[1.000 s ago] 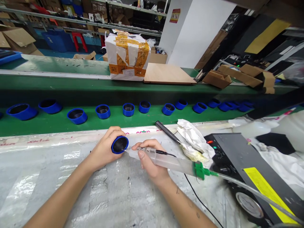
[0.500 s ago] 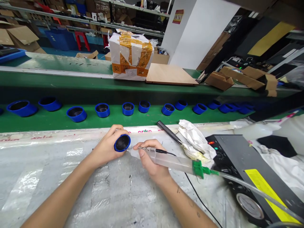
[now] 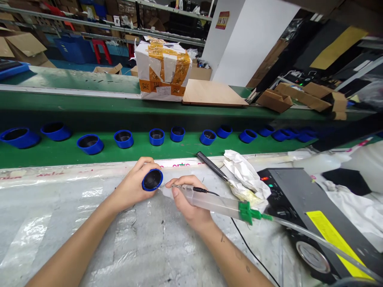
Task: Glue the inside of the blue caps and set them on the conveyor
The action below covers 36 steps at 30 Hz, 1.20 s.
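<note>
Blue plastic cap (image 3: pixel 152 179), probably light and stiff, sits in the curled fingers of the left hand (image 3: pixel 130 187) over the bench's plastic sheeting (image 3: pixel 155 247), best held around its outer wall; the right hand (image 3: pixel 187 200) pinches a clear syringe barrel (image 3: pixel 211 202) just beside it.

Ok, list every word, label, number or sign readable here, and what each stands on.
Orange tape on parcel: Chinese characters, too blurred.
White parcel label: too small.
Red-yellow pillar sign: too small.
Pink print on plastic sheet: too blurred.
Gauge dial: too small.
</note>
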{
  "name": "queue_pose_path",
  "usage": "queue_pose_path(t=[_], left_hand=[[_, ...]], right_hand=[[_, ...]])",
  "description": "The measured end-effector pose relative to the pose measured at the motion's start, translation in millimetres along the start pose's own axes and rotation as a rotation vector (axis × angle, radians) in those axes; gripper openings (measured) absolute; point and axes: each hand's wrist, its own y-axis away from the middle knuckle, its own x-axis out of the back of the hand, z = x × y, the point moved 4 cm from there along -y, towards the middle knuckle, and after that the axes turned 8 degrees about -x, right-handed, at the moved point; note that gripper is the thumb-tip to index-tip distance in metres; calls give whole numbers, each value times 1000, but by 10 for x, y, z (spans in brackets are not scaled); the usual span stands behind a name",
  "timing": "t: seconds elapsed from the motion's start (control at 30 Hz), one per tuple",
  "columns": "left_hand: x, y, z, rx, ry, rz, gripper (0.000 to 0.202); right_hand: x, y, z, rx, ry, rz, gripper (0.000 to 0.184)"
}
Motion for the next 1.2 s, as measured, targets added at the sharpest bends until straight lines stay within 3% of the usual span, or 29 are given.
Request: queue_pose_path(t=[0.57,0.9,1.2], left_hand=[[-4,-13,10,17,11,-33,48],[14,-15,30,14,-8,-35,46],[25,-43,45,27,-12,-49,45]], right_hand=[[68,-12,-57,21,47,64,11],[36,17,-214,96,139,82,13],[12,45,-181,151,177,51,16]])
